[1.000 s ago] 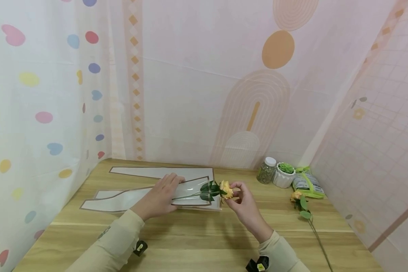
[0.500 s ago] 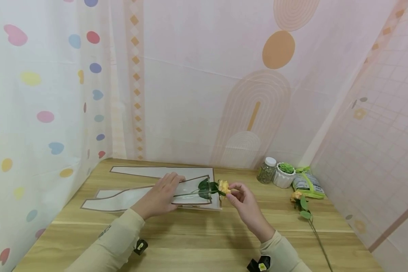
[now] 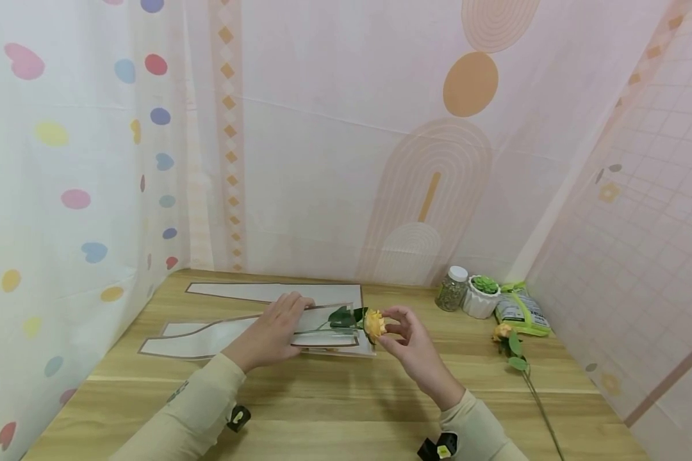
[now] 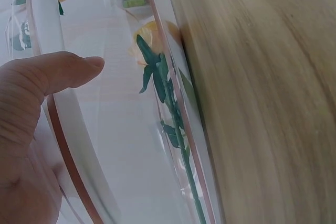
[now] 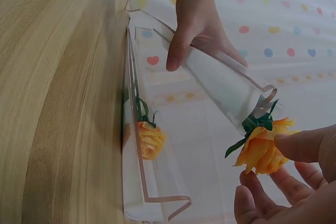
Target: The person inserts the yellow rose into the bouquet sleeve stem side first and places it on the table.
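Note:
My left hand (image 3: 273, 331) grips a clear, brown-edged flower sleeve (image 5: 220, 82), thumb on its near face in the left wrist view. An artificial yellow-orange rose (image 3: 375, 325) lies with its stem and some leaves inside this sleeve, its bloom just outside the wide mouth. The fingertips and thumb of my right hand (image 3: 416, 355) pinch the bloom, as the right wrist view also shows. Under the held sleeve, on the table, is a second rose (image 5: 151, 140) inside another clear sleeve (image 5: 140, 177).
Another flat sleeve (image 3: 334, 293) lies behind on the wooden table (image 3: 323, 410). At the back right stand a white-lidded jar (image 3: 452, 289), a potted succulent (image 3: 481, 298) and a green-grey packet (image 3: 521, 310). A loose rose (image 3: 502, 331) lies at the right. Patterned curtains surround the table.
The rose has slid left, deeper into the sleeve, and its bloom is now closer to the mouth. My right hand has followed slightly leftward; my left hand stays in place.

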Action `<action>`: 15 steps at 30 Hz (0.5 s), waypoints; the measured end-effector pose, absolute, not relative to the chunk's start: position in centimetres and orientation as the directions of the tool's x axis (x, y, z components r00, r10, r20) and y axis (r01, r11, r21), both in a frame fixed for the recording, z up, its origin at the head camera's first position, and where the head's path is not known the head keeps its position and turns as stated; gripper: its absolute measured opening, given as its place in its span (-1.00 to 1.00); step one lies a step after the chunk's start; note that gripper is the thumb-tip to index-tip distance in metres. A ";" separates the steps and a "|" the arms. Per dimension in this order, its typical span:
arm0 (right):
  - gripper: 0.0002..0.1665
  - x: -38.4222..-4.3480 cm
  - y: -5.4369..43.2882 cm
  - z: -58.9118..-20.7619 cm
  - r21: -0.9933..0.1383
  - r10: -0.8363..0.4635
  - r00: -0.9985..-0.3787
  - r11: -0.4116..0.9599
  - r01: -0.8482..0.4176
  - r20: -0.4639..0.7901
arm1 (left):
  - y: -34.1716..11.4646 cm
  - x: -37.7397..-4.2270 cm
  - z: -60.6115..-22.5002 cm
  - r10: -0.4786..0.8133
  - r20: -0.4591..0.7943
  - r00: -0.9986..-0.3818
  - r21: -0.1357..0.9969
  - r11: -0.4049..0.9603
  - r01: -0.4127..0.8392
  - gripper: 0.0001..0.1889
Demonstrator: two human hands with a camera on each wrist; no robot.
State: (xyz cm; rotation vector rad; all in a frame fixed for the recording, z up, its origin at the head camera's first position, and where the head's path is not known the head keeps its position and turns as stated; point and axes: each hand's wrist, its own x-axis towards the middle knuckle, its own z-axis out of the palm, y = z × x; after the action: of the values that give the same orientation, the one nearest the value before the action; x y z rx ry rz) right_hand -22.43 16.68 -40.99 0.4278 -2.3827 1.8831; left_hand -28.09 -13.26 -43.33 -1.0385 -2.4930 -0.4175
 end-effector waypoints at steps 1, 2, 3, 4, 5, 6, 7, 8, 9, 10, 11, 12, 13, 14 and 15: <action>-0.49 -22.4 16.7 -41.0 -0.941 -0.175 -0.958 0.211 -0.264 0.229 | -13.3 -28.1 -43.3 0.605 0.476 -0.639 0.116 0.677 0.727 -0.17; -0.49 -22.4 16.6 -41.0 -0.941 -0.178 -0.957 0.214 -0.263 0.228 | -13.2 -28.1 -43.3 0.605 0.477 -0.637 0.116 0.675 0.729 -0.17; -0.49 -22.4 16.6 -41.0 -0.940 -0.179 -0.957 0.216 -0.264 0.228 | -13.2 -28.1 -43.3 0.606 0.478 -0.636 0.117 0.674 0.730 -0.17; -0.49 -22.4 16.6 -41.0 -0.940 -0.179 -0.958 0.219 -0.263 0.226 | -13.2 -28.1 -43.3 0.606 0.478 -0.635 0.117 0.673 0.731 -0.17; -0.49 -22.4 16.6 -41.0 -0.940 -0.178 -0.959 0.223 -0.260 0.223 | -13.2 -28.0 -43.4 0.606 0.478 -0.636 0.119 0.672 0.731 -0.18; -0.50 -22.4 16.6 -40.9 -0.939 -0.178 -0.959 0.225 -0.259 0.222 | -13.2 -28.0 -43.4 0.606 0.477 -0.637 0.120 0.673 0.730 -0.18; -0.50 -22.4 16.5 -41.0 -0.939 -0.176 -0.960 0.229 -0.257 0.219 | -13.2 -28.0 -43.4 0.605 0.474 -0.639 0.121 0.674 0.728 -0.18; -0.51 -22.4 16.5 -41.0 -0.939 -0.176 -0.960 0.233 -0.254 0.217 | -13.2 -28.0 -43.4 0.605 0.472 -0.641 0.123 0.675 0.727 -0.18; -0.51 -22.4 16.5 -41.0 -0.938 -0.175 -0.961 0.237 -0.252 0.214 | -13.2 -27.9 -43.4 0.605 0.470 -0.643 0.124 0.677 0.726 -0.18; -0.52 -22.4 16.4 -41.1 -0.938 -0.174 -0.962 0.242 -0.248 0.210 | -13.2 -27.9 -43.4 0.604 0.467 -0.646 0.123 0.679 0.724 -0.18; -0.52 -22.4 16.4 -41.1 -0.938 -0.174 -0.963 0.244 -0.247 0.208 | -13.2 -27.9 -43.4 0.604 0.464 -0.648 0.124 0.680 0.722 -0.18; -0.52 -22.4 16.4 -41.1 -0.938 -0.174 -0.963 0.245 -0.246 0.207 | -13.2 -27.9 -43.4 0.604 0.462 -0.649 0.122 0.682 0.721 -0.18; -0.52 -22.5 16.3 -41.1 -0.938 -0.174 -0.963 0.246 -0.244 0.205 | -13.1 -27.9 -43.4 0.605 0.461 -0.649 0.121 0.682 0.721 -0.18; -0.52 -22.5 16.3 -41.2 -0.939 -0.174 -0.964 0.245 -0.242 0.203 | -13.1 -27.9 -43.4 0.606 0.461 -0.649 0.121 0.681 0.722 -0.18; -0.52 -22.5 16.3 -41.2 -0.938 -0.173 -0.964 0.246 -0.243 0.204 | -13.1 -27.9 -43.4 0.606 0.460 -0.649 0.119 0.682 0.722 -0.18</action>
State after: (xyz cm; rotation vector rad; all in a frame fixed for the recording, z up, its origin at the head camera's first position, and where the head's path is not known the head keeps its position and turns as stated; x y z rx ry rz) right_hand -22.53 16.28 -41.21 0.4063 -2.4326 1.8497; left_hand -27.89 -13.13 -43.42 -1.0385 -2.5098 -0.4137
